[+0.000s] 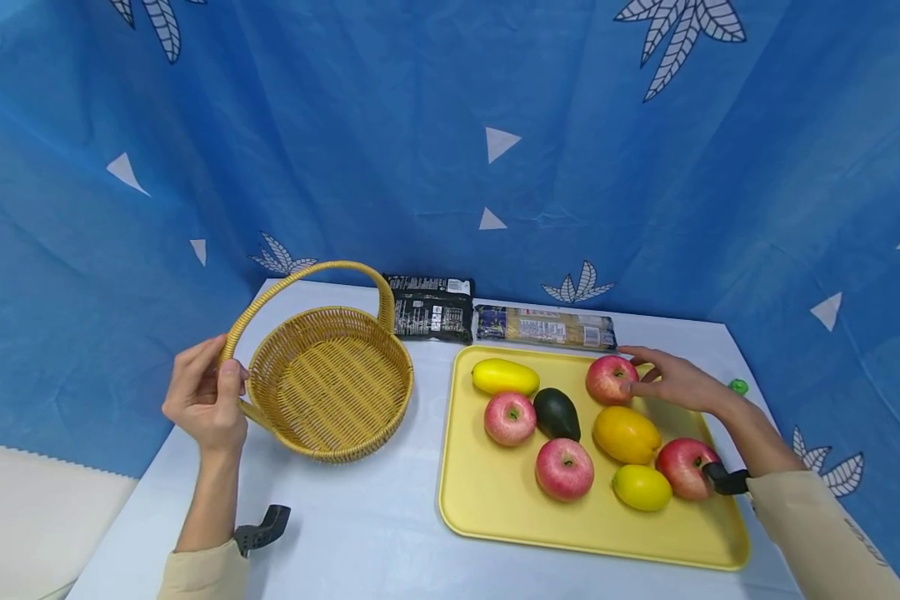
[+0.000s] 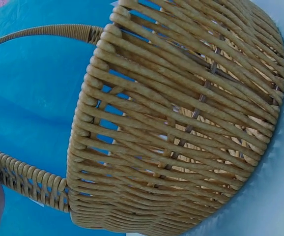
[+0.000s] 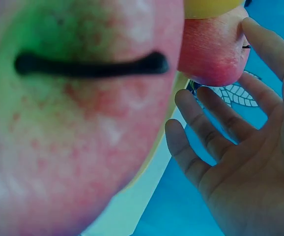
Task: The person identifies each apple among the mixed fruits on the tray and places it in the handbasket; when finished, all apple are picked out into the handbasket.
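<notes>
The left hand (image 1: 208, 396) grips one side of the arched handle of a woven basket (image 1: 401, 400), seen close up as wicker (image 2: 171, 128) in the left wrist view. Nothing lies in the basket. At the back right of a yellow tray (image 1: 495, 508), the right hand (image 1: 678, 381) is at a red apple (image 1: 607, 379), thumb at its near side and a finger at its far side. In the right wrist view the fingers of that hand (image 3: 245, 142) are spread and loosely bent beside the apple (image 3: 213, 51). Another apple (image 1: 682, 467) sits under the right wrist.
The tray also bears two pink apples (image 1: 565, 470), a dark green avocado (image 1: 557, 414), an orange-yellow fruit (image 1: 627, 435), a lemon (image 1: 642, 487) and a long yellow fruit (image 1: 505, 377). A black packet (image 1: 431, 317) and a noodle packet (image 1: 543, 327) lie behind, against a blue curtain (image 1: 420, 125).
</notes>
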### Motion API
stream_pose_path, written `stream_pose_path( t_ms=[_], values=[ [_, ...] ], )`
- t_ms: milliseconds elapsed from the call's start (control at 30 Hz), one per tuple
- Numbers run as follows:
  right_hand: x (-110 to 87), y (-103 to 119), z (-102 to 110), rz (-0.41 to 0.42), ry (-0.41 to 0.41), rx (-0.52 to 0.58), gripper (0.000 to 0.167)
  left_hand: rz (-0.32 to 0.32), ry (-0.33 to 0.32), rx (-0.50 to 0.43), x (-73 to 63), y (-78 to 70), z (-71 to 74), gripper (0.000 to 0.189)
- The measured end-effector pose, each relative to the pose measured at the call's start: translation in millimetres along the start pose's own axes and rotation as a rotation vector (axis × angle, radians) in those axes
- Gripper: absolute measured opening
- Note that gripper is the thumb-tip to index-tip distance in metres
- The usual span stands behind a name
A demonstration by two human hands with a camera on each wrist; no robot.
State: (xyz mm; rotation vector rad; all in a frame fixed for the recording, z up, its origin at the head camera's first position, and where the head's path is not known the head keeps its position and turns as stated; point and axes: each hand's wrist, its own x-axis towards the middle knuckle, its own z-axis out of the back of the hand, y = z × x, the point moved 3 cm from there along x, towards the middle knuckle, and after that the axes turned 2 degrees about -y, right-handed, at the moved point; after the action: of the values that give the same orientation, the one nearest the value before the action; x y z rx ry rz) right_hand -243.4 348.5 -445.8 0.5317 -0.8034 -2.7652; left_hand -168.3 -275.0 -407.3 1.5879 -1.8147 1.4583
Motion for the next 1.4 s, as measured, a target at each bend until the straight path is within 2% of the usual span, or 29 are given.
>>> stream_pose_path(
  t_ms=[133,333,433,867,1400],
  values=[
    [0.2,-2,-2,-0.003,0.011,0.007,0.082,-0.023,-0.029,0.069,-0.9,-4.0,-3.7,0.027],
    [2.2,-3,-5,-0.02,0.022,-0.013,0.084,-0.114,-0.111,0.271,-3.6,-9.4,-9.0,0.035],
    [3.2,-3,-7,-0.017,0.027,-0.022,0.084,-0.146,-0.14,0.325,-4.5,-10.6,-11.1,0.039],
    [4.5,-1,-7,-0.002,0.035,-0.018,0.086,-0.241,-0.147,0.303,-2.9,-8.4,-17.9,0.043],
    [7.6,2,-9,0.005,0.063,0.009,0.09,-0.241,-0.131,0.324,-2.9,-7.0,-17.2,0.04]
  ],
)
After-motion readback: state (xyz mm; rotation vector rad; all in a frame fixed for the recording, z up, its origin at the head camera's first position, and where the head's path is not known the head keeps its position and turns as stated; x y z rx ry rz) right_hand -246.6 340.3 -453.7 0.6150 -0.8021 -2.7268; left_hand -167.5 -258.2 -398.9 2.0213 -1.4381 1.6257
